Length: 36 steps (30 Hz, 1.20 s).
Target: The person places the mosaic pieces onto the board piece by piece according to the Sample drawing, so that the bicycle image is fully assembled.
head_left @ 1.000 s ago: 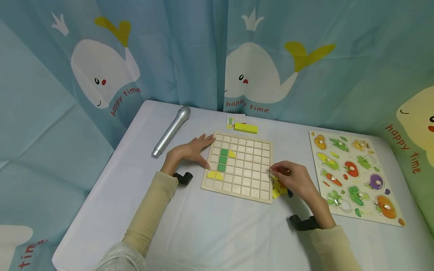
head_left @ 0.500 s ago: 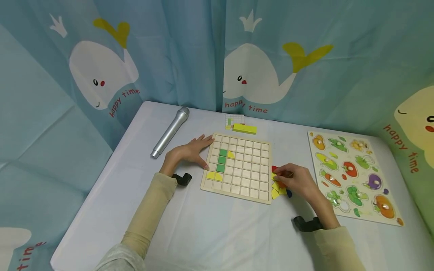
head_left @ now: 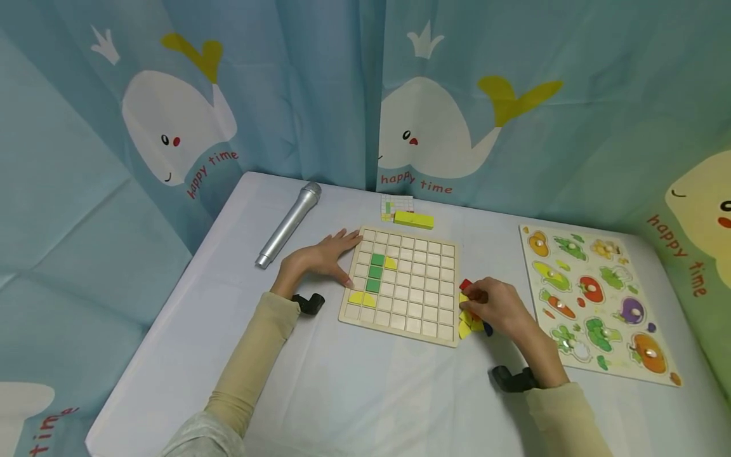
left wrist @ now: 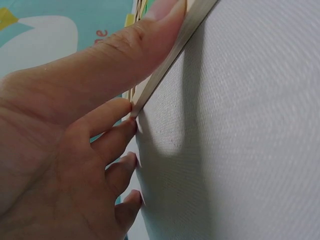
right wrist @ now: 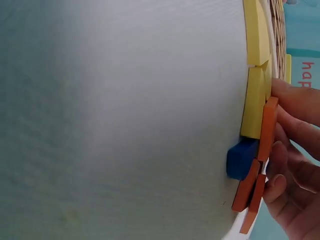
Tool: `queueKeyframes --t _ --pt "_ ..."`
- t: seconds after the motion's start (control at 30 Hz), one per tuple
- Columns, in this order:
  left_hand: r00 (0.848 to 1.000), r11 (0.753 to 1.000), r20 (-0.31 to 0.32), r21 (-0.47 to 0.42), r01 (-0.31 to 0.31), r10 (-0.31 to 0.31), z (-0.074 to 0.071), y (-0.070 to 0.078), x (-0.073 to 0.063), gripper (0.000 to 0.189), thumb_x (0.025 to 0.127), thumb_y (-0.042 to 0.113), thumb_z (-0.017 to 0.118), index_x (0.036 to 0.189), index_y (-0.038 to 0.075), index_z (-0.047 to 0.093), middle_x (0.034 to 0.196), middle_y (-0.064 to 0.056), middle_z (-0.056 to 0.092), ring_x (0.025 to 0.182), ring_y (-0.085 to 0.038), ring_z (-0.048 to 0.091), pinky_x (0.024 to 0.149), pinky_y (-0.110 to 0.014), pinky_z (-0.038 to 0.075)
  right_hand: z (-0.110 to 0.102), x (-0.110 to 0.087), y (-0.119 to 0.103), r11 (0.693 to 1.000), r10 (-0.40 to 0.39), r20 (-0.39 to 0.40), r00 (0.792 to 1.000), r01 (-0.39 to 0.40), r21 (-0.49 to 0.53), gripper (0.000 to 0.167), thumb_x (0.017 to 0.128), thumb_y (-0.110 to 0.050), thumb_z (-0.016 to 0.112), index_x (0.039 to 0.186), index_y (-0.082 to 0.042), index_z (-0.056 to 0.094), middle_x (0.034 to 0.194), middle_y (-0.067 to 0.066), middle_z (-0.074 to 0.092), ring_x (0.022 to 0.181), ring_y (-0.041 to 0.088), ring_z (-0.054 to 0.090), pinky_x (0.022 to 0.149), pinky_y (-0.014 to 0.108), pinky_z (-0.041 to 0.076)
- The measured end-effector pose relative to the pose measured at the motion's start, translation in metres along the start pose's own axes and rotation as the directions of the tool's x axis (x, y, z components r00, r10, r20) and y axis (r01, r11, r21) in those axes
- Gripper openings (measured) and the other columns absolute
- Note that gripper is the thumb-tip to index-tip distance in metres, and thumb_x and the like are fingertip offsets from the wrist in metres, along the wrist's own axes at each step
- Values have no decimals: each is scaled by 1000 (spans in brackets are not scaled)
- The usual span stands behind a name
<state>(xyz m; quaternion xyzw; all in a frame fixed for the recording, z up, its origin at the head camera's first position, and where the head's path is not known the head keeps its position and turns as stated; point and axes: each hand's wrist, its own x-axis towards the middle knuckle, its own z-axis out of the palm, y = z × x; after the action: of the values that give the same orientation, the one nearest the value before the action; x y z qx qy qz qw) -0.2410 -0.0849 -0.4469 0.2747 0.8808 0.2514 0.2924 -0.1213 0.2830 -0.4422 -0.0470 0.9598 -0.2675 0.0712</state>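
A wooden grid board (head_left: 414, 279) lies in front of me, with three green squares (head_left: 374, 272) and several yellow quarter-round pieces (head_left: 369, 299) set in its cells. My left hand (head_left: 324, 258) rests spread at the board's left edge; in the left wrist view its thumb (left wrist: 130, 52) lies on the rim. Just off the right edge, my right hand (head_left: 495, 304) reaches with bent fingers into a pile of loose blocks: yellow (right wrist: 255, 97), orange (right wrist: 269, 130), blue (right wrist: 242, 159) and red (head_left: 466, 284). Its fingertips are partly hidden behind the blocks, and I cannot tell if they pinch one.
Behind the board are a small printed pattern card (head_left: 396, 204) and a yellow bar (head_left: 414, 219) overlapping it. A silver toy microphone (head_left: 289, 225) lies at the back left. A vegetable knob puzzle (head_left: 599, 298) lies to the right. Whale-printed curtains (head_left: 320, 95) surround the table.
My right hand has moved from the board's right edge a little right and down to the loose blocks, bringing the red block into sight. The left hand stays at the board.
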Motion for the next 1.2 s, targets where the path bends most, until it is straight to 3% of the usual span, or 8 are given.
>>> queueKeyframes --t 0.13,0.43,0.67,0.9,1.2 --pt "1000 1000 -2 -3 5 -5 1 -1 0 115 79 31 90 166 14 16 175 -1 2 161 -25 -8 132 -47 -1 0 -1 0 1000 5 13 1000 -5 -2 20 86 -6 81 101 5 73 94 15 69 82 23 63 68 31 55" --pt "1000 1000 -6 -2 6 -6 1 1 -1 115 80 31 89 166 13 16 175 -3 3 161 -26 -7 132 -47 -1 1 0 3 999 -26 3 1000 26 24 21 85 -3 80 100 1 65 88 11 68 76 20 57 60 22 47" --pt "1000 1000 -9 0 3 -3 0 2 -1 115 80 31 89 166 13 16 175 -3 3 161 -27 -7 131 -48 -1 1 -1 3 999 -31 -11 999 32 42 20 85 -2 81 101 1 68 87 11 67 76 20 57 59 22 48" --pt "1000 1000 -11 -14 1 -1 -1 3 -1 115 80 29 90 166 12 16 175 -4 3 161 -27 -7 131 -48 -1 -3 -1 0 996 -73 -54 996 75 50 17 87 -4 80 101 1 71 90 12 70 79 22 61 62 22 50" --pt "1000 1000 -14 -15 7 -7 -1 3 -1 114 80 29 90 166 13 17 175 -3 3 161 -27 -7 131 -49 0 -1 -1 -10 983 -89 -83 993 101 153 17 88 -4 78 105 -5 75 105 13 74 94 29 72 73 18 56"
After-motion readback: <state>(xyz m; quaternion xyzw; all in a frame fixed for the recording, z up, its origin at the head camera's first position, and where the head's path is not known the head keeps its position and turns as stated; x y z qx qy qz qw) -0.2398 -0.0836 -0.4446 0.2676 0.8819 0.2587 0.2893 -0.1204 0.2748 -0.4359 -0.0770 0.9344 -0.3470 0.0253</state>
